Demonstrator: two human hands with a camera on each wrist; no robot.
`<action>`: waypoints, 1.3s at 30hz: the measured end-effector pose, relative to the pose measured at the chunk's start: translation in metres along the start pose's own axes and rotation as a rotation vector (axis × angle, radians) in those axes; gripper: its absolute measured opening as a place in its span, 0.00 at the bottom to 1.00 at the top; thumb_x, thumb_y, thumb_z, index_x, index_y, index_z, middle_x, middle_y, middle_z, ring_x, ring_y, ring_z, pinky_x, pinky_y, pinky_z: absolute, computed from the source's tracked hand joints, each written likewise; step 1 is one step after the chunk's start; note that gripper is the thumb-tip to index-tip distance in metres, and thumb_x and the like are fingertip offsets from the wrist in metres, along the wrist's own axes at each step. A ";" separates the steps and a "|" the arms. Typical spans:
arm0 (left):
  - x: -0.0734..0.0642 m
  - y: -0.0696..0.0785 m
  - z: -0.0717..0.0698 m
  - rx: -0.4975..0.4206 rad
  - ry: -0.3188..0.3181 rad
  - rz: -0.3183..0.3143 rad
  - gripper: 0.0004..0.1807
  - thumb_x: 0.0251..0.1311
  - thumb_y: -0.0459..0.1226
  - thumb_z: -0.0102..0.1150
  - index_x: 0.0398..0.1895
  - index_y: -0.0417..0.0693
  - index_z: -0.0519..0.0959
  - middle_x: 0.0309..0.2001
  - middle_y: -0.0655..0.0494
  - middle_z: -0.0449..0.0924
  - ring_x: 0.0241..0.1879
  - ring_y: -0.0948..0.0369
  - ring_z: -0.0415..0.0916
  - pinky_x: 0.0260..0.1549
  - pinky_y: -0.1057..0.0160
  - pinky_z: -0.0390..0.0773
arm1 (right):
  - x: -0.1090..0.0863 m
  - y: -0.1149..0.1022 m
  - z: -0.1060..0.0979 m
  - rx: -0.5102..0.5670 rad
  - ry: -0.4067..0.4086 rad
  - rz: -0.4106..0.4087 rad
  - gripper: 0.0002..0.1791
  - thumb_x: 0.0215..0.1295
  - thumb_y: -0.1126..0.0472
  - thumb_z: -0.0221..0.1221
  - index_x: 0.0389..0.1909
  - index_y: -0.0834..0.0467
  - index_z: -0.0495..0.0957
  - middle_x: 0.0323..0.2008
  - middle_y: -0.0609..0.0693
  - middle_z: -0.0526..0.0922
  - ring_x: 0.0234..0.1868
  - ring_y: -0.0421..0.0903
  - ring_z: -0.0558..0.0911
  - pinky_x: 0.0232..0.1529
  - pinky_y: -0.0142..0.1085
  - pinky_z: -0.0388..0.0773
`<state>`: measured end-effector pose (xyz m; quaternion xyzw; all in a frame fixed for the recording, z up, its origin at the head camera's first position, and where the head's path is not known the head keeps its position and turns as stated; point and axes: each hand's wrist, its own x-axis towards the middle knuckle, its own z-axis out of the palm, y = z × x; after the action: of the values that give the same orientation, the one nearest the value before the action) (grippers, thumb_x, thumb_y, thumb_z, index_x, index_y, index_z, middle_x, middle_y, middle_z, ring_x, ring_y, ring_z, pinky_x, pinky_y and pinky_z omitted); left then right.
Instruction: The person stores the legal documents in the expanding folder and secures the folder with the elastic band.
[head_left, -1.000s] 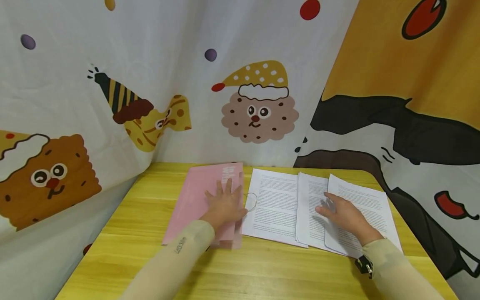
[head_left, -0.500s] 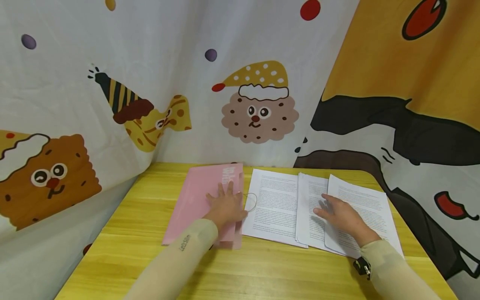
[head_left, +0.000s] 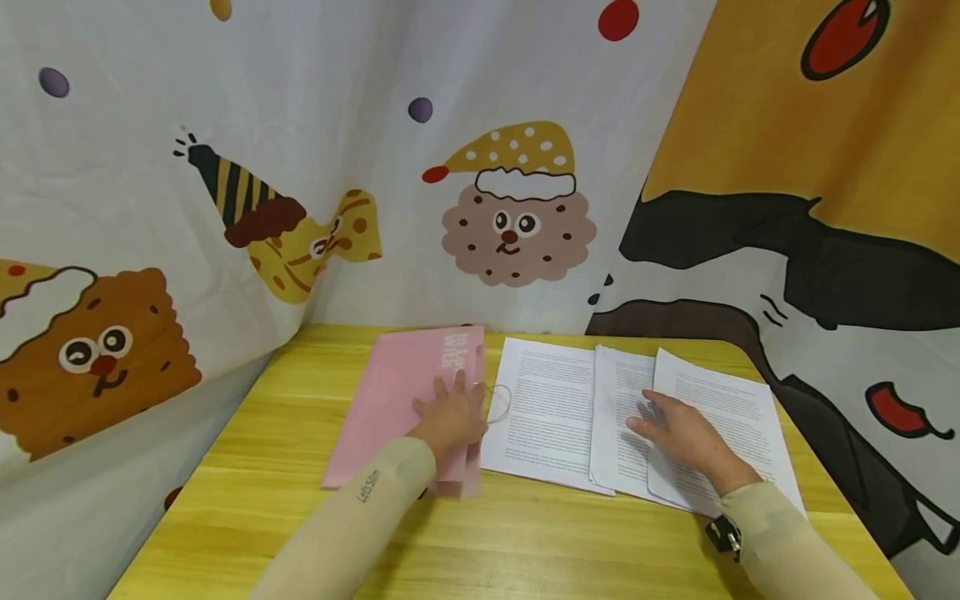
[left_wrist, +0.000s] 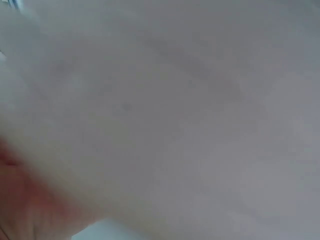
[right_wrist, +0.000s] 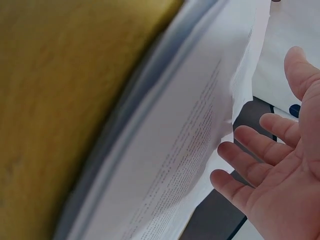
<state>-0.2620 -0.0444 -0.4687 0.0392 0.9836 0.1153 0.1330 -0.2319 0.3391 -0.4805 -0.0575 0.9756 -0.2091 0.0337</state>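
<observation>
Head: patterned curtain (head_left: pixel 352 75) behind pink folder (head_left: pixel 401 392)

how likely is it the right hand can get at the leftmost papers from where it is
Probably yes: the right hand looks open and holds nothing, and only the middle papers seem to lie between it and the leftmost papers, low on the table.

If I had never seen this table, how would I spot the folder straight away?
Find the yellow wood-grain table in front of the cartoon-print cloth. On its left half, beneath the person's left hand, lies a flat folder with pale lettering near its far right corner. Its pink colour sets it apart from the white papers to its right.
</observation>
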 end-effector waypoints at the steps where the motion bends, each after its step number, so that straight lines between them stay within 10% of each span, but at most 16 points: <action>1: -0.001 0.000 0.000 -0.007 -0.006 -0.001 0.44 0.64 0.45 0.68 0.84 0.68 0.63 0.89 0.49 0.44 0.86 0.34 0.39 0.67 0.13 0.52 | 0.000 0.000 0.000 0.001 0.000 -0.001 0.48 0.75 0.37 0.60 0.79 0.70 0.63 0.75 0.76 0.68 0.75 0.76 0.68 0.72 0.69 0.68; 9: -0.003 -0.005 -0.003 -0.026 -0.045 0.001 0.66 0.43 0.29 0.78 0.87 0.70 0.56 0.89 0.47 0.39 0.85 0.31 0.40 0.67 0.14 0.54 | -0.003 0.003 0.001 0.000 0.006 -0.007 0.51 0.74 0.32 0.59 0.79 0.70 0.63 0.75 0.75 0.68 0.75 0.75 0.69 0.72 0.69 0.68; 17: -0.006 -0.030 -0.013 -0.253 -0.015 0.095 0.34 0.81 0.39 0.42 0.87 0.58 0.56 0.88 0.43 0.46 0.86 0.34 0.41 0.78 0.24 0.49 | -0.004 0.006 0.003 0.001 -0.001 0.000 0.52 0.74 0.31 0.59 0.79 0.70 0.63 0.75 0.75 0.68 0.75 0.75 0.69 0.72 0.68 0.68; 26: -0.018 -0.075 -0.035 -0.529 0.147 0.245 0.34 0.79 0.37 0.38 0.87 0.55 0.57 0.83 0.41 0.58 0.81 0.43 0.61 0.80 0.42 0.62 | -0.008 0.009 -0.002 -0.007 0.010 0.012 0.49 0.75 0.34 0.59 0.77 0.71 0.65 0.73 0.77 0.70 0.73 0.76 0.71 0.71 0.68 0.69; 30: -0.023 -0.092 -0.038 -0.635 0.146 0.216 0.33 0.80 0.40 0.38 0.87 0.66 0.57 0.85 0.50 0.56 0.57 0.46 0.76 0.66 0.45 0.72 | -0.006 0.005 0.000 0.003 -0.002 0.007 0.49 0.75 0.34 0.59 0.78 0.71 0.64 0.74 0.77 0.69 0.74 0.76 0.70 0.71 0.68 0.69; 33: -0.024 -0.103 -0.038 -0.712 0.138 0.216 0.32 0.82 0.40 0.39 0.86 0.66 0.59 0.86 0.51 0.55 0.40 0.47 0.69 0.59 0.48 0.69 | -0.006 0.003 -0.001 0.008 -0.010 0.000 0.49 0.76 0.35 0.59 0.78 0.71 0.64 0.74 0.76 0.68 0.74 0.76 0.70 0.71 0.69 0.69; 36: -0.023 -0.111 -0.037 -0.780 0.150 0.235 0.31 0.82 0.39 0.40 0.85 0.61 0.61 0.86 0.52 0.56 0.53 0.45 0.76 0.68 0.46 0.69 | -0.006 0.004 -0.005 0.005 -0.015 0.001 0.49 0.76 0.35 0.59 0.79 0.71 0.63 0.75 0.76 0.68 0.74 0.76 0.69 0.71 0.69 0.68; 39: -0.022 -0.117 -0.037 -0.850 0.164 0.254 0.31 0.81 0.37 0.40 0.85 0.57 0.62 0.85 0.54 0.57 0.81 0.49 0.60 0.81 0.44 0.58 | -0.009 0.009 -0.012 -0.003 -0.021 0.007 0.51 0.75 0.33 0.58 0.79 0.70 0.62 0.75 0.78 0.67 0.73 0.78 0.68 0.69 0.71 0.69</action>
<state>-0.2564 -0.1686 -0.4560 0.0921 0.8435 0.5273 0.0435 -0.2244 0.3527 -0.4731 -0.0564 0.9757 -0.2067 0.0448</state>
